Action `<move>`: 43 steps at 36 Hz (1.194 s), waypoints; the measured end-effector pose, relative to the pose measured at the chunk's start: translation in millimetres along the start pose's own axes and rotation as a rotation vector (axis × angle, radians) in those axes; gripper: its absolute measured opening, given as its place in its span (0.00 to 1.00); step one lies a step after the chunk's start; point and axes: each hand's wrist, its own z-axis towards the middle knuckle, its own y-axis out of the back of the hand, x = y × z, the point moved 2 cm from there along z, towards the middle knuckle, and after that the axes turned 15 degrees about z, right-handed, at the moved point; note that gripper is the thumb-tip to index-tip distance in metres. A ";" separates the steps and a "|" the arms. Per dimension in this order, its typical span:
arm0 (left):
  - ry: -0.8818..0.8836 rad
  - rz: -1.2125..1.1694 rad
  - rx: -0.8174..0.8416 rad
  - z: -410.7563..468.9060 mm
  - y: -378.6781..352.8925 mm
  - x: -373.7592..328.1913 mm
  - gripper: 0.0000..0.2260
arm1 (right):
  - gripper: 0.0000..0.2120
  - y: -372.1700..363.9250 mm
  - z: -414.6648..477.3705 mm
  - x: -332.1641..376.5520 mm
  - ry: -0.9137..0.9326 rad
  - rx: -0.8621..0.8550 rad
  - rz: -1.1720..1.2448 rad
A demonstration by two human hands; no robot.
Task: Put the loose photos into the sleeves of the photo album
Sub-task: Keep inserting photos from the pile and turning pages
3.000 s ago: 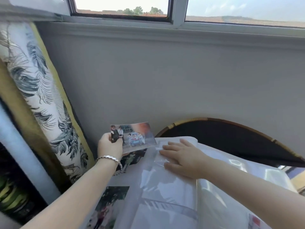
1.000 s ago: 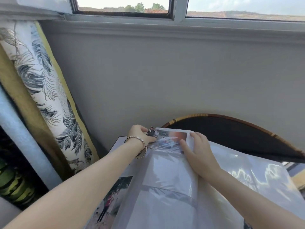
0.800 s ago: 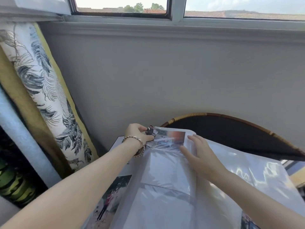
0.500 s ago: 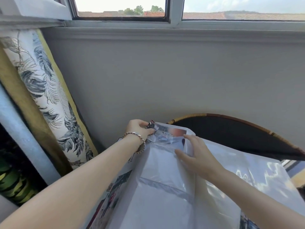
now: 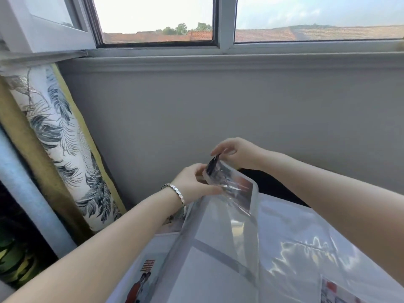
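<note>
Photo [image 5: 231,182]: one print, mostly inside the top sleeve [image 5: 231,202] of a lifted clear page of the photo album [image 5: 306,237]. Its long axis slopes from the dark corner between the right fingers, down and to the right, away from both hands. Right hand [image 5: 237,153]: fingers pinch that protruding corner from above. Left hand [image 5: 192,182]: thumb over and fingers under, gripping the sleeve's open edge just below the right fingers. Bracelet [image 5: 176,191] on the left wrist. Leaf-print curtain [image 5: 61,138] well left of both hands.

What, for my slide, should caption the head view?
Left hand grips a lifted clear plastic album page; right hand pinches a glossy colour photo mostly inside its top sleeve.
</note>
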 end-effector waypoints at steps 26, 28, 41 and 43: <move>-0.220 0.392 -0.026 -9.4 1.2 64.2 0.18 | 0.10 -42.5 22.3 -15.3 0.122 0.341 -0.444; -0.286 0.472 -0.025 -5.6 -1.9 65.9 0.14 | 0.10 -42.2 22.2 -16.6 0.121 0.355 -0.458; -0.421 0.668 -0.139 1.2 14.9 73.9 0.08 | 0.10 -43.2 29.0 -12.5 0.080 0.325 -0.355; -0.436 0.715 -0.167 -1.0 19.9 70.2 0.13 | 0.09 -45.2 32.0 -7.5 0.085 0.336 -0.335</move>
